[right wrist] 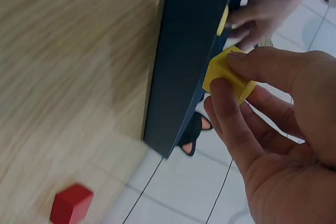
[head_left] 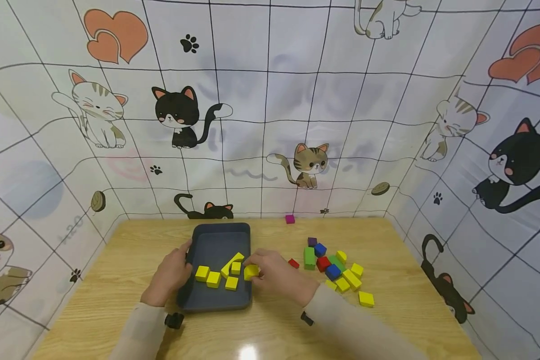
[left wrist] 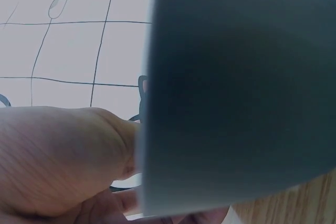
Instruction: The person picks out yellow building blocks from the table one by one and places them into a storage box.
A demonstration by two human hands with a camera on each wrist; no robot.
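A dark grey tray lies on the table with several yellow blocks inside, one of them arch-shaped. My left hand grips the tray's left side; the left wrist view shows the thumb and fingers at the tray wall, partly hidden behind it. Between thumb and fingers, my right hand pinches a yellow block at the tray's right rim. In the right wrist view that block is up at the rim, its far side covered by the fingers.
Right of the tray lies a loose group of blocks: green, blue, yellow and red. A small red block lies near my right hand. At the table's back edge sits a magenta block. A cat-patterned curtain surrounds the table.
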